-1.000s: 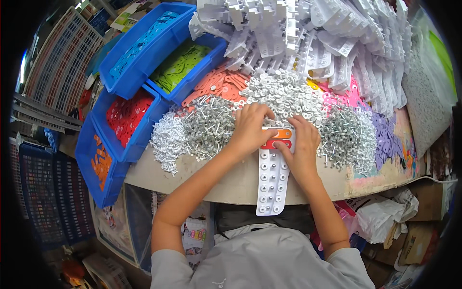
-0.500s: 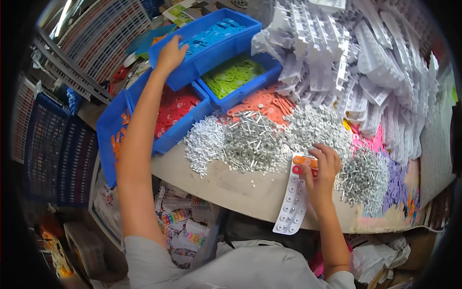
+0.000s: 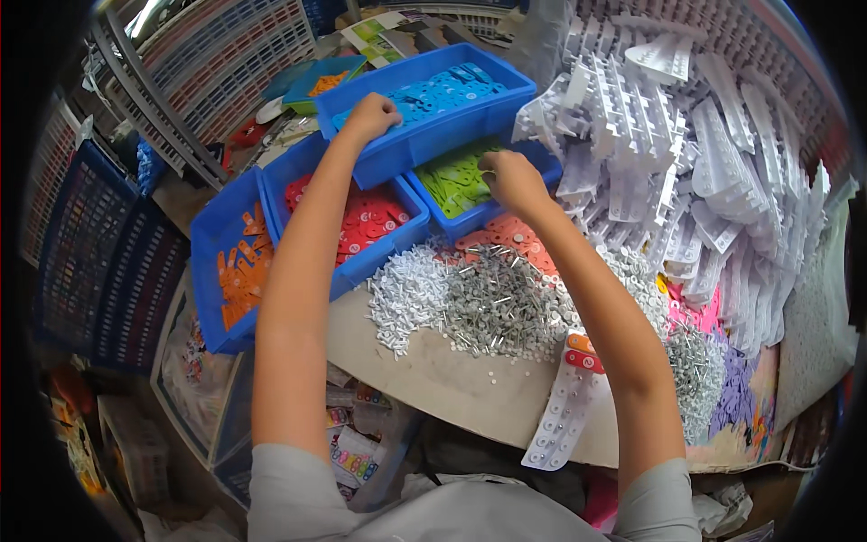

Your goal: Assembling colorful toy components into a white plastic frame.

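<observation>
My left hand (image 3: 372, 117), fingers curled closed, rests over the near left part of a blue bin (image 3: 452, 134) filled with flat blue plastic pieces (image 3: 442, 93). My right hand (image 3: 518, 183) reaches into a lower bin (image 3: 424, 200) of green plastic pieces (image 3: 458, 181). Its fingertips are pinched together at the pieces; what they hold, if anything, is hidden. A long white studded plastic strip (image 3: 558, 425) lies at the table's front edge, beside my right forearm. Across its top end sit an orange piece (image 3: 580, 343) and a red piece (image 3: 585, 362).
Bins of red (image 3: 370, 221) and orange pieces (image 3: 244, 280) stand at left. Heaps of small white parts (image 3: 406, 289) and metal pins (image 3: 497, 298) cover the table's middle. White strips (image 3: 632, 135) pile high at the back right. Purple pieces (image 3: 736, 388) lie at the right.
My right hand has let go of the white strip and moved up and left to the green bin. My left hand has shifted from the blue bin's left rim onto its blue pieces.
</observation>
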`<control>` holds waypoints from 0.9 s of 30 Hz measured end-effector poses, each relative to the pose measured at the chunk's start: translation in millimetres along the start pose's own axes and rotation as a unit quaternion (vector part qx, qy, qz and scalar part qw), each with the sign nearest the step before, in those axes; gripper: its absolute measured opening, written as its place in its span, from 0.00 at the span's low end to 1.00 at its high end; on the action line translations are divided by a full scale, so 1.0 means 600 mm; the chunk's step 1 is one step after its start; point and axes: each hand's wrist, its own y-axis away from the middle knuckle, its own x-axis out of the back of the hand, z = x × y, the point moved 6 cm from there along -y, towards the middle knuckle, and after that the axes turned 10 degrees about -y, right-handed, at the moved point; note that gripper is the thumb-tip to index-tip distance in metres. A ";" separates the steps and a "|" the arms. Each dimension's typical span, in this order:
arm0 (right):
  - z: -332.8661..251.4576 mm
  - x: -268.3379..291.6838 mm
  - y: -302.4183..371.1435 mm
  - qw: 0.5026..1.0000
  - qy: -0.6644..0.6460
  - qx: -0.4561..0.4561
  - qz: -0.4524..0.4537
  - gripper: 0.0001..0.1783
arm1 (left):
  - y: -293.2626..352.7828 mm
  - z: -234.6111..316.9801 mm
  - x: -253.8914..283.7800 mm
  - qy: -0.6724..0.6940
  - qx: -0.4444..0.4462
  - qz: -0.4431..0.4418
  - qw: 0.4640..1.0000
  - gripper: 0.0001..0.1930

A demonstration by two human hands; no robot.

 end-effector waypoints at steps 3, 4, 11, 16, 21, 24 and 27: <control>0.076 -0.076 -0.058 0.981 0.077 -0.110 -0.142 0.17 | 0.008 0.017 0.013 0.089 0.020 0.038 0.995 0.12; 0.077 -0.083 -0.067 0.981 0.075 -0.106 -0.143 0.17 | 0.011 0.018 0.013 0.142 0.018 0.031 0.989 0.10; 0.051 -0.097 -0.077 0.985 0.107 -0.052 -0.127 0.14 | 0.022 0.025 0.033 0.228 -0.001 0.055 0.972 0.08; 0.033 -0.039 -0.040 0.999 0.030 -0.016 0.010 0.10 | 0.025 0.039 0.027 0.218 0.051 0.055 0.973 0.09; -0.013 0.058 0.015 0.975 -0.181 -0.001 0.129 0.12 | 0.008 -0.011 0.033 0.071 -0.034 0.131 0.988 0.10; -0.059 0.154 0.138 0.908 -0.395 -0.063 0.124 0.16 | 0.015 0.004 0.048 0.165 0.007 0.174 0.971 0.09; -0.075 0.208 0.275 0.878 -0.451 -0.138 0.082 0.20 | 0.053 0.020 0.090 0.292 0.020 0.219 0.931 0.11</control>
